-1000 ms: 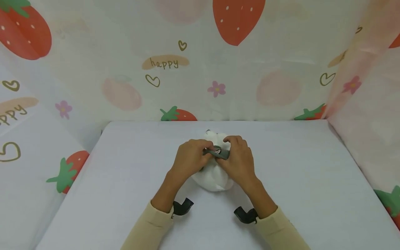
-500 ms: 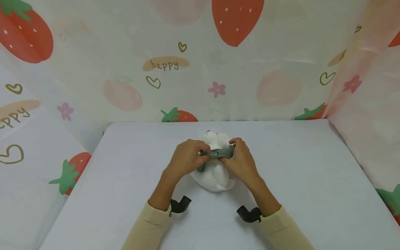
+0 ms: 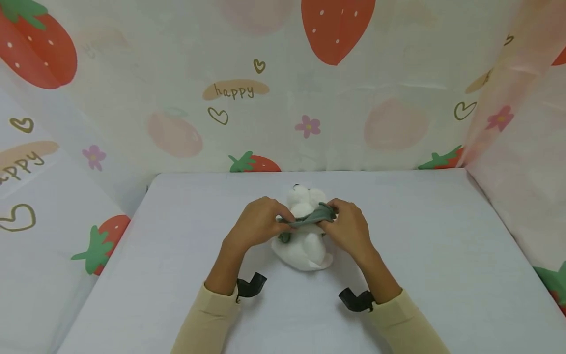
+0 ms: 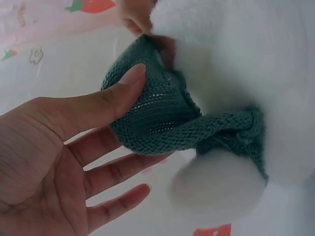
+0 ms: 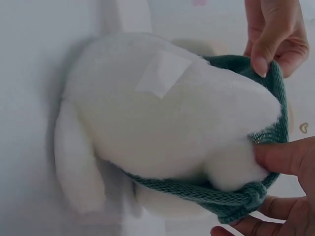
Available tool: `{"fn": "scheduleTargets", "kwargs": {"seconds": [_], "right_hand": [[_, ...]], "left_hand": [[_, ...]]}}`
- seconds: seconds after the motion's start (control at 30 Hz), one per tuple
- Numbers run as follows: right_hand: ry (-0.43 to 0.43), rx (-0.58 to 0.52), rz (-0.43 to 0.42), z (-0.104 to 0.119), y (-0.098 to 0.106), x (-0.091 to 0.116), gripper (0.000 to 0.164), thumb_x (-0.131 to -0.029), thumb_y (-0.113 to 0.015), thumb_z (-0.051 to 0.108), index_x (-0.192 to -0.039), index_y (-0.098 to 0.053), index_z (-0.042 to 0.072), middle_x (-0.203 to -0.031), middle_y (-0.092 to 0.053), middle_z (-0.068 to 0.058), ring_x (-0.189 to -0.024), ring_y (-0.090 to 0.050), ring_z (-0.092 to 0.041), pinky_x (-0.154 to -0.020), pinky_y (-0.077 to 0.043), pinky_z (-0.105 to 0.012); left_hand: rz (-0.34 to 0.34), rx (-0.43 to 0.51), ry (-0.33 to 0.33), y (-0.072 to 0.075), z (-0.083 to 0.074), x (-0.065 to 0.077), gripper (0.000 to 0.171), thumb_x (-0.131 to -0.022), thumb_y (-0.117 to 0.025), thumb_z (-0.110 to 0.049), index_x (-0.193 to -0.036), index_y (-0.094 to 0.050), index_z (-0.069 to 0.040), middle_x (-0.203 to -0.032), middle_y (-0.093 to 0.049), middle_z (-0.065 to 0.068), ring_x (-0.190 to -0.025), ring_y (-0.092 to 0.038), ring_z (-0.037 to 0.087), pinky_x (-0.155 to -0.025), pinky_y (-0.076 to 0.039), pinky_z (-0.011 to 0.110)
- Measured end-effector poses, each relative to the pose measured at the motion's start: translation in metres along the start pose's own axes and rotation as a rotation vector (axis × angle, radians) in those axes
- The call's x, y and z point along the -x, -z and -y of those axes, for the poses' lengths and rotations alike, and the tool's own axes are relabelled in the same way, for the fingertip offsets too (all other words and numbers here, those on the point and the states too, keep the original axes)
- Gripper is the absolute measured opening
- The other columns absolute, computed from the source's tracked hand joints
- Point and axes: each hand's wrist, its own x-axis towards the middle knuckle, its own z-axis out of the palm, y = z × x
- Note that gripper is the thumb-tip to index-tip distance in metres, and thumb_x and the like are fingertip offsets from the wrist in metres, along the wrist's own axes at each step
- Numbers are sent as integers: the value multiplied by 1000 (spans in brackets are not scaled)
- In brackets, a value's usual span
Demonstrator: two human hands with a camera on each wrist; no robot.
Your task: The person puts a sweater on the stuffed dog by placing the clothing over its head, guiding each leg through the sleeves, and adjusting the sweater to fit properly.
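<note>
A white plush toy, with rounded bulges at its top, sits on the table between the hands. A green knitted garment is stretched across its upper part, and a strip of it runs down the body. My left hand pinches the garment's left edge between thumb and fingers; in the left wrist view the thumb lies on the knit. The right hand pinches the opposite edge. In the right wrist view the garment loops round the plush, with that hand's thumb inside its rim, and a pale tag shows on the body.
The white-covered table reaches back to a strawberry-printed cloth wall, with similar cloth at both sides. Black wrist-worn pieces, one at the left wrist and one at the right wrist, jut inward over the table.
Both hands have moved apart, the left one leftward and the right one rightward. The garment is spread wider between them, and more of the plush's top and body shows.
</note>
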Motion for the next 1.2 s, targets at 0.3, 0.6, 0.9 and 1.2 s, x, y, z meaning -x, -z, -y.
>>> {"fn": "scheduleTargets", "kwargs": {"seconds": [0.3, 0.6, 0.9, 1.2], "right_hand": [[107, 127, -80, -1, 4, 1, 28, -80, -85, 12, -104, -77, 2, -87, -74, -9, -76, -62, -23, -64, -49, -36], [101, 163, -38, 1, 8, 3, 26, -80, -85, 11, -104, -76, 6, -90, -73, -8, -77, -60, -22, -65, -48, -37], [205, 276, -135, 2, 1, 5, 21, -78, -84, 4, -98, -80, 6, -61, -62, -2, -50, -46, -14, -46, -38, -28], [177, 140, 220, 9, 29, 9, 37, -91, -74, 17, -122, -69, -2, -74, -69, -1, -65, -62, -14, -57, -49, -32]], "left_hand": [[-44, -49, -32, -15, 1, -4, 10, -80, -88, -20, -87, -81, -18, -84, -73, -12, -77, -62, 7, -69, -50, 28], [-143, -256, -84, -56, -5, -19, 25, -79, -89, -30, -88, -67, -20, -79, -66, -11, -71, -58, 8, -69, -48, 30], [-232, -366, -1, -68, -11, -19, 32, -80, -86, -41, -87, -67, -16, -68, -58, -8, -65, -56, 12, -66, -46, 31], [-245, -435, -21, -72, -13, -24, 28, -83, -86, -34, -79, -62, -19, -64, -55, -10, -63, -55, 10, -71, -49, 33]]}}
